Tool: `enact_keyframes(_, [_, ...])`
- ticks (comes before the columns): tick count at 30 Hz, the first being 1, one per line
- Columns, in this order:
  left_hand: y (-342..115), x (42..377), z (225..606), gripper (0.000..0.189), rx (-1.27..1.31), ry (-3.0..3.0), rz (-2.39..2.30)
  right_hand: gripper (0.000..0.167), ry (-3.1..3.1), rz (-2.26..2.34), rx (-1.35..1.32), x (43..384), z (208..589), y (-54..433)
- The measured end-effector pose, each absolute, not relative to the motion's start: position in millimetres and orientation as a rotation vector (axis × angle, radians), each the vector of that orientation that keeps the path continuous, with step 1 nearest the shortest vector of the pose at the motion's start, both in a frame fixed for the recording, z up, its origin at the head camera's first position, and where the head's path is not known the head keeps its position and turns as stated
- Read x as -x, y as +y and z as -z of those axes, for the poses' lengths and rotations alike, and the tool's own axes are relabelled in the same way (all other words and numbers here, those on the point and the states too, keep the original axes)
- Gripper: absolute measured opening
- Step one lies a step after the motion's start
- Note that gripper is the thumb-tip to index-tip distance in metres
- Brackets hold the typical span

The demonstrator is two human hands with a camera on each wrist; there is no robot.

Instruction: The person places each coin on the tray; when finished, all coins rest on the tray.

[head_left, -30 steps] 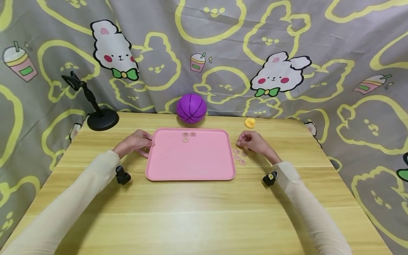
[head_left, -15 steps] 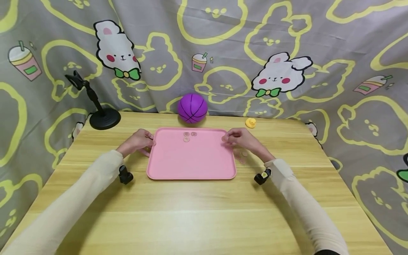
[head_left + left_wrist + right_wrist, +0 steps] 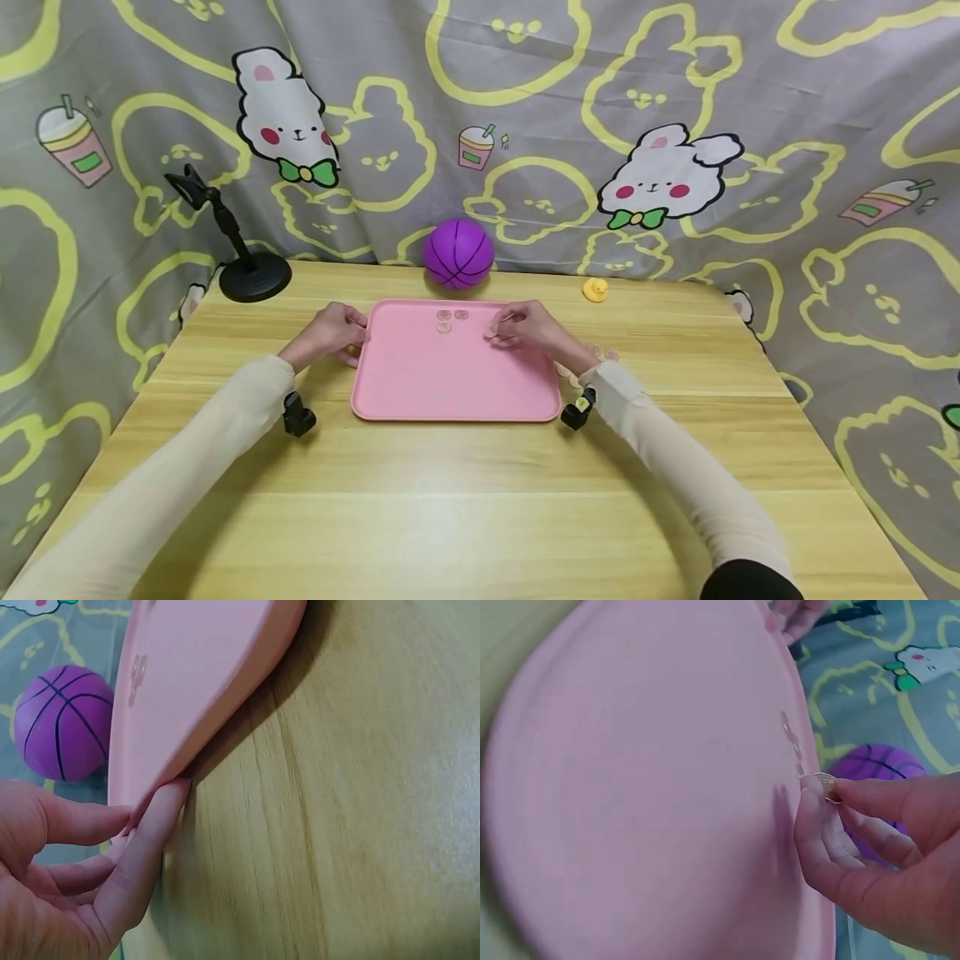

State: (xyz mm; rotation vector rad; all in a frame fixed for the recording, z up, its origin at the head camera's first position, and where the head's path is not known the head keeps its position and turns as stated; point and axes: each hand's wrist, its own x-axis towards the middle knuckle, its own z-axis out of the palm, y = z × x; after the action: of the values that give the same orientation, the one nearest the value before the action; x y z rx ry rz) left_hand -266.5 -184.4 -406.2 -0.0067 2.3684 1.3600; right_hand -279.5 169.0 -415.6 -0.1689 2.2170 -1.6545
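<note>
A pink tray (image 3: 442, 379) lies on the wooden table. My left hand (image 3: 330, 335) pinches its left rim; in the left wrist view the thumb (image 3: 90, 823) is on the inner side and a finger runs along the outer side. Three coins (image 3: 444, 327) lie near the tray's back edge. Over the tray's right part, my right hand (image 3: 531, 327) holds one more coin (image 3: 828, 787) between thumb and fingertips, to the right of those three. Several loose coins (image 3: 611, 356) lie on the table right of the tray, partly hidden by my right wrist.
A purple ball (image 3: 459, 254) stands just behind the tray. At the back right sits a small yellow duck (image 3: 596, 289), and at the back left a black stand (image 3: 255, 277) with a clip. A patterned curtain (image 3: 540, 125) hangs behind the table (image 3: 450, 508).
My right hand has moved left from beside the table coins, across the tray's right rim, carrying a coin over the tray. The left hand has stayed at the tray's left rim.
</note>
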Motion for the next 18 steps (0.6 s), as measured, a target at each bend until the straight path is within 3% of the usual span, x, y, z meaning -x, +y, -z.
enact_keyframes(18, [-186.1, 271.0, 408.6, 0.039, -0.012, 2.318, -1.363, 0.014, 2.286, 1.583, 0.075, 297.3, 432.3, 125.4])
